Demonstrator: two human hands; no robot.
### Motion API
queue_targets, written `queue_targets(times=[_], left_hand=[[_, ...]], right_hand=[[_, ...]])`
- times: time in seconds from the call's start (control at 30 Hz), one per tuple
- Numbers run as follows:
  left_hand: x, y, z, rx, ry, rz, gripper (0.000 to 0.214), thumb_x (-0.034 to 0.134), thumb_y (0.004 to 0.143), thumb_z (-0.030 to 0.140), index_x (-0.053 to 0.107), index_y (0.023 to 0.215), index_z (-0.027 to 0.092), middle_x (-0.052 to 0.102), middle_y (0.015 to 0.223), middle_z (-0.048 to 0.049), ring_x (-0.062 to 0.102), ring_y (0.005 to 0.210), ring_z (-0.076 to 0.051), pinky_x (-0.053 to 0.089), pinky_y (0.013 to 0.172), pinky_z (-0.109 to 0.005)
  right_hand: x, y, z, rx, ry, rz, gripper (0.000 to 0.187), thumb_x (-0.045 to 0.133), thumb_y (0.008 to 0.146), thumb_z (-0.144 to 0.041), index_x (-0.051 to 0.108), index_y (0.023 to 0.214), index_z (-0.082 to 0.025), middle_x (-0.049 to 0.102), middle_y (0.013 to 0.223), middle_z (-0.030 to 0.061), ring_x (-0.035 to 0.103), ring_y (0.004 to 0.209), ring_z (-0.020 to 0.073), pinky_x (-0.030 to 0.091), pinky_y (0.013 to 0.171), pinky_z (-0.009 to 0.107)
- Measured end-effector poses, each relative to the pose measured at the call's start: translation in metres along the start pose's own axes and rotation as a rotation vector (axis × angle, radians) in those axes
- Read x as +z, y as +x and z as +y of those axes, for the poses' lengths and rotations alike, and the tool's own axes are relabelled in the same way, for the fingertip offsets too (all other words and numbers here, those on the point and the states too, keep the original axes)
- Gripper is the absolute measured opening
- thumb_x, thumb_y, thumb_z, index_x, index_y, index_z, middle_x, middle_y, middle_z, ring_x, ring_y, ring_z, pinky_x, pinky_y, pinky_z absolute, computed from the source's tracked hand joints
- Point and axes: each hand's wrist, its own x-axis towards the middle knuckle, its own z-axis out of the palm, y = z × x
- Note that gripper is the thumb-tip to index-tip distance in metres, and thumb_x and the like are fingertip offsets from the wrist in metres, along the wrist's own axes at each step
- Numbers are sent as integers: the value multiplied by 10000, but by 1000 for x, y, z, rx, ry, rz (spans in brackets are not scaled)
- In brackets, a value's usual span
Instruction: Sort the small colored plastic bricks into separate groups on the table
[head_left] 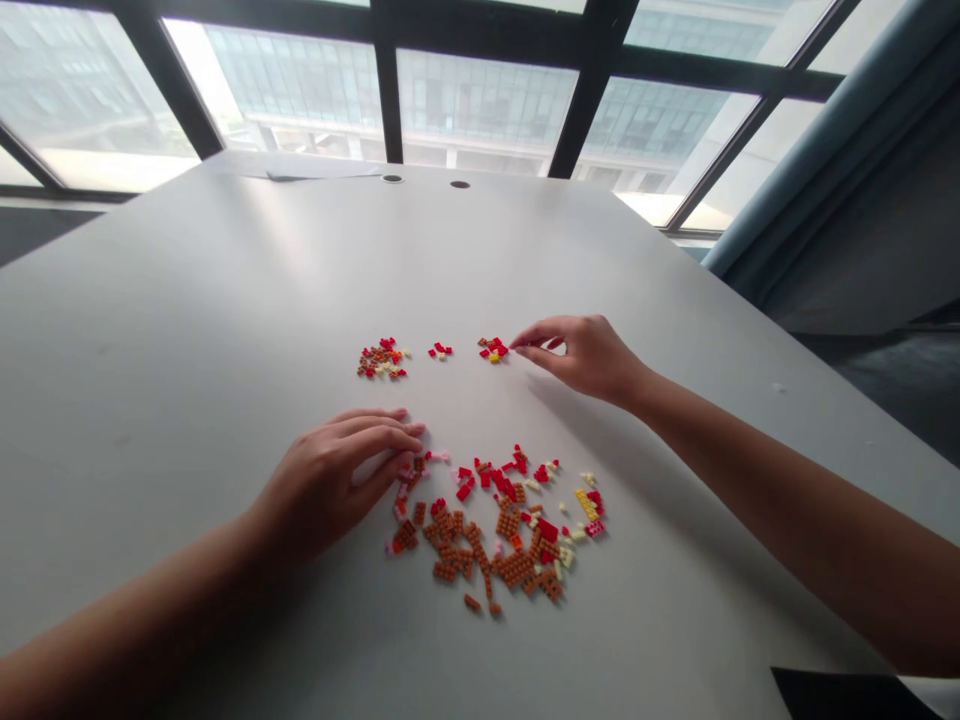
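Observation:
A large loose pile of small toy building bricks [517, 568], brown, red, cream, yellow and pink, lies spread on the white table [247, 330]. At its upper left edge my left hand [337, 480] rests with fingers stretched out, the fingertips beside some brown and pink pieces. Farther away, my right hand [574, 355] has thumb and index finger pinched together at the right side of a small cluster of red, brown and yellow bricks [493, 350]. Whether a tiny piece sits between those fingertips is too small to tell.
Left of that cluster lie a few red and cream bricks [440, 351] and a denser group of mixed small bricks [382, 358]. Two round cable holes [460, 184] mark the far table edge, before windows. A blue curtain [817, 140] hangs right. A black object [832, 695] shows lower right.

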Motion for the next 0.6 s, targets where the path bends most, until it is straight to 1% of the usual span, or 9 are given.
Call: queue_targets(times=[0.1,0.17,0.3,0.47,0.6], left_hand=[[0,0,0,3,4,2,169,553,919,263,714,966,238,764,1031,-14,699,1037,-200,575,907,-319],[-1,0,0,-1,0,2,165,561,914,263,716,966,240,765,1028,-13,699,1038,-201,572,915,-319],[-1,0,0,3,-10,6,158,568,909,265,716,958,242,767,1021,-16,701,1033,-200,573,908,-308],[-1,0,1,17,20,3,150,566,916,265,708,956,236,767,1022,-11,705,1021,-197,577,894,-309],[-1,0,1,24,21,8,153,560,920,253,707,956,230,765,1028,-8,702,1026,-190,571,904,-304]], right_hand=[[-9,-23,-12,-135,43,-136,148,614,828,-201,759,857,-211,771,850,12,700,748,154,558,733,267],[-13,-38,-21,-208,69,-204,139,609,843,-187,748,846,-193,759,814,17,686,710,136,545,712,247],[-15,-60,-33,-292,82,-253,124,617,856,-131,729,825,-176,732,782,15,651,671,111,513,676,219],[-12,-68,-40,-327,78,-290,100,643,859,-121,725,856,-180,723,852,36,657,735,126,499,700,225],[-8,-67,-45,-345,112,-338,68,664,856,-137,719,832,-170,709,835,44,648,739,131,489,703,228]])
